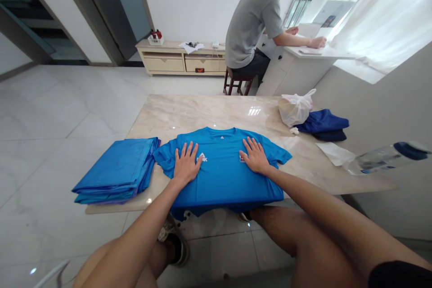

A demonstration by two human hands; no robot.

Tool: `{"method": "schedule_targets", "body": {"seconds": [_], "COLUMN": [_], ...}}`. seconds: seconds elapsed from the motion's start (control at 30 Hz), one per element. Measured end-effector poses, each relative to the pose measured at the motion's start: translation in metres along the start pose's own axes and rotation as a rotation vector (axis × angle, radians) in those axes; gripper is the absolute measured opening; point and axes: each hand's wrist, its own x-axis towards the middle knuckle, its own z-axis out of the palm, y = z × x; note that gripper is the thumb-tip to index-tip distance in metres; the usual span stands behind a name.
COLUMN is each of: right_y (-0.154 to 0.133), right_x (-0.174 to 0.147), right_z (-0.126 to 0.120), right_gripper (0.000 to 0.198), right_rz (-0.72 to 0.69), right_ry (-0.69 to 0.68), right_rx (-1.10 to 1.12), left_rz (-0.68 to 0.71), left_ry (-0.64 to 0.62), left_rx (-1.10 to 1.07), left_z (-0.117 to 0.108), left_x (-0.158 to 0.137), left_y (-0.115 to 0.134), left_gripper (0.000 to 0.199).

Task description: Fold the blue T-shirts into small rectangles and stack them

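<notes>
A blue T-shirt (pixel 221 180) lies spread front side up on the marble-patterned table (pixel 189 108), its collar toward the far side and its lower part hanging over the near edge. My left hand (pixel 186 162) rests flat on the chest beside a white logo, fingers spread. On the other side of the chest, my right hand (pixel 254 155) also lies flat with fingers apart, partly covering a small red and white badge. Both hands press on the cloth without gripping it. To the left sits a stack of folded blue garments (pixel 116 166).
A white plastic bag (pixel 295 105) and dark blue folded clothes (pixel 322 123) occupy the table's far right. Nearer stand a clear water bottle (pixel 388 157) and a white paper (pixel 335 153). Beyond the table, a person (pixel 253 22) sits on a stool at a white desk (pixel 324 51).
</notes>
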Motion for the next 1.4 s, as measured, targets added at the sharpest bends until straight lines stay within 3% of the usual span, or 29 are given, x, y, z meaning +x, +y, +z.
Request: {"method": "schedule_targets", "body": {"seconds": [0.33, 0.8, 1.2, 1.4], "right_y": [0.017, 0.03, 0.031, 0.039], "right_x": [0.043, 0.113, 0.115, 0.098], "right_z": [-0.01, -0.006, -0.009, -0.012], "right_gripper": [0.078, 0.079, 0.08, 0.075], "right_rz": [-0.047, -0.089, -0.079, -0.076], "right_ry": [0.004, 0.051, 0.028, 0.019], "right_rx": [-0.027, -0.043, 0.007, 0.008], "left_rz": [-0.026, -0.081, -0.087, -0.078], "left_ry": [-0.003, -0.008, -0.007, 0.138], "left_rx": [-0.009, 0.001, 0.015, 0.044], "left_z": [0.007, 0.009, 0.012, 0.001], "left_x": [0.046, 0.105, 0.116, 0.104], "left_y": [-0.005, -0.01, -0.015, -0.001], "left_gripper": [0.071, 0.071, 0.072, 0.059]}}
